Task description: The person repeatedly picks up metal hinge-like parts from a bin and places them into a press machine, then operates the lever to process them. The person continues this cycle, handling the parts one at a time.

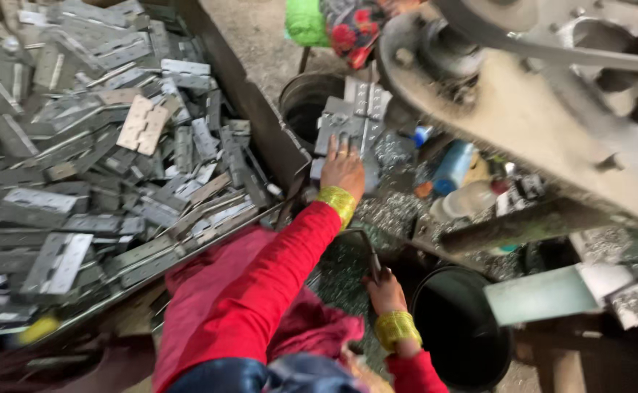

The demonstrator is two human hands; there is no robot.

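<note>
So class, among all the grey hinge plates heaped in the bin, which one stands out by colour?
The tan hinge plate lying atop the heap near the bin's top middle; the others are grey.

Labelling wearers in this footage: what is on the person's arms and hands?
Both arms wear bright red long sleeves. Each wrist carries a wide golden-yellow bangle: one by the left hand, one by the right hand. The hands are bare, without gloves.

Wooden tray [261, 124] at 9 o'clock piled with grey metal hinges [101, 145]; press bed [377, 218] at centre littered with punch scrap [399, 156].
</note>
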